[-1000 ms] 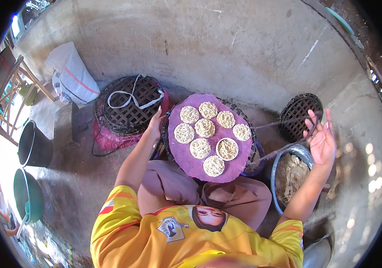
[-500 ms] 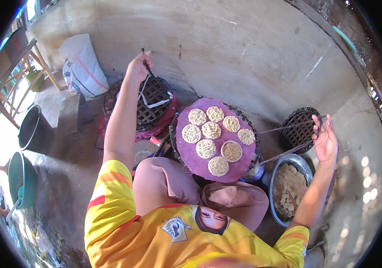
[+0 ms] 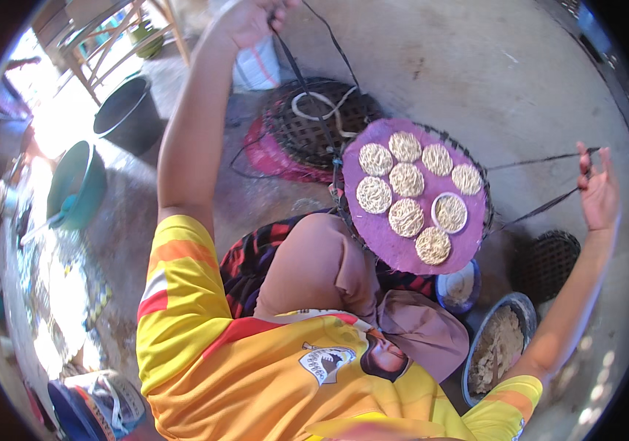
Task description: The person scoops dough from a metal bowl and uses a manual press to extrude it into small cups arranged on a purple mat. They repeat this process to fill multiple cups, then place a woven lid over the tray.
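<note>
A round woven tray [image 3: 489,195] covered with purple cloth [image 3: 472,239] hangs over my lap. Several pale, noodle-like discs [image 3: 406,180] lie on the cloth, one of them inside a white ring [image 3: 449,194]. At the top edge, my left hand [image 3: 252,22] is closed on a dark strap [image 3: 296,70] running down to the tray's left side; part of the hand's top is cut off. On the right, my right hand [image 3: 599,187] grips another dark strap [image 3: 549,204], its fingers hooked through the loop. Both straps look taut.
Behind the tray on the left stands an upturned lattice basket [image 3: 307,140] with a white cord on it. A smaller dark basket [image 3: 547,264], a basin [image 3: 531,316] of tan dough and a blue bowl [image 3: 458,287] sit at right. Buckets [image 3: 79,187] stand far left.
My left hand has risen to the top edge with its strap. The tray has shifted right and up in view, and my right hand has moved outward and higher. The whole view has turned too.
</note>
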